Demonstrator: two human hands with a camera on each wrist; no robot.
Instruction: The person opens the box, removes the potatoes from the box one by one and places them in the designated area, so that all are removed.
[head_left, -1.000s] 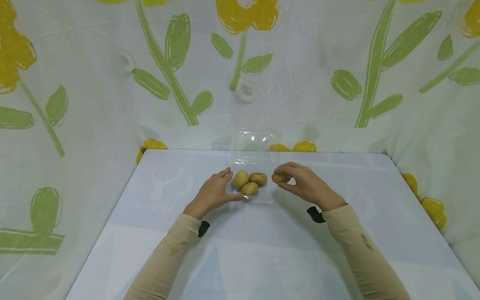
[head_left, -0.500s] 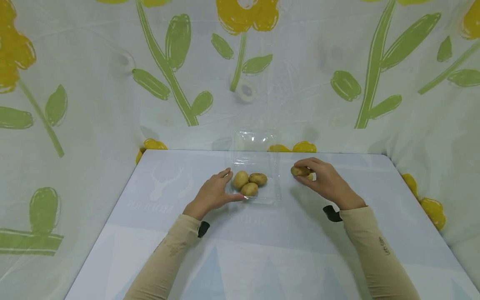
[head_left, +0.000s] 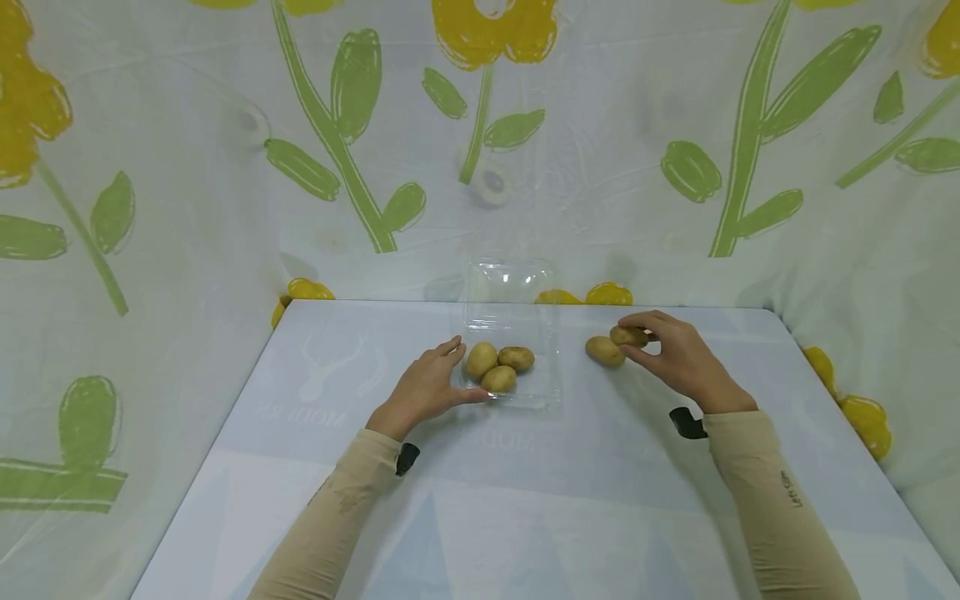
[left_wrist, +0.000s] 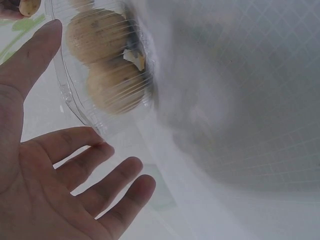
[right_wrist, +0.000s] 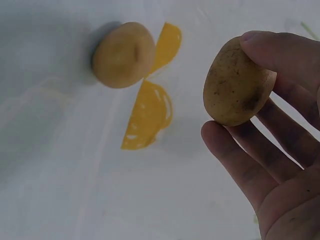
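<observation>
In the head view, a clear plastic clamshell box stands on the table with its lid raised at the back. Three potatoes lie inside, towards its left. My left hand touches the box's left and near rim; the left wrist view shows its fingers spread, with thumb and index at the rim. Right of the box, my right hand pinches a brownish potato between thumb and fingertips. Another, paler potato lies on the table just left of that hand, apart from the held one in the right wrist view.
The white table has faint printed patterns, and its back edge runs close behind the box. A curtain with yellow flowers and green leaves hangs behind the table and along both sides.
My right hand has moved right, away from the box, with the potato in its grip. The paler potato on the table has come into view. My left hand and the box have stayed put.
</observation>
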